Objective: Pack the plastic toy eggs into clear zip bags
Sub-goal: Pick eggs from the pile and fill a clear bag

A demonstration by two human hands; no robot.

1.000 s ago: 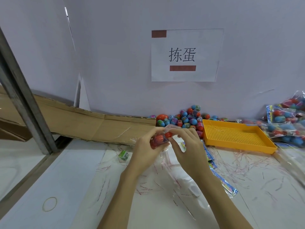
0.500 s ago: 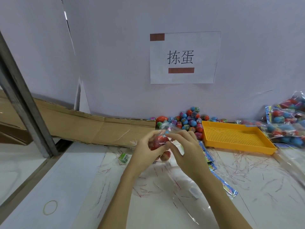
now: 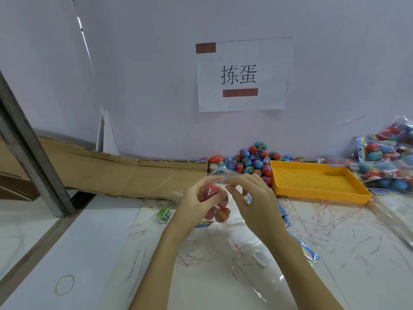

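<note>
Both my hands hold a clear zip bag (image 3: 220, 209) up over the white table, its top edge between my fingertips. My left hand (image 3: 196, 202) grips the bag's left side, curled round a red egg (image 3: 210, 190) inside it. My right hand (image 3: 252, 198) pinches the bag's top on the right. Two or three more reddish eggs hang lower in the bag. A heap of loose blue, red and pink toy eggs (image 3: 250, 161) lies against the back wall just beyond my hands.
A yellow perforated tray (image 3: 317, 182) sits to the right of the heap. Filled bags of eggs (image 3: 388, 162) pile up at far right. Empty clear bags (image 3: 301, 247), red tear strips, a small green packet (image 3: 164, 213), a rubber band (image 3: 64, 285) and flattened cardboard (image 3: 125, 173) lie about.
The bag has dropped from a bunched grip to hang below my fingers, with eggs now showing at its bottom. My hands stay close together at its top.
</note>
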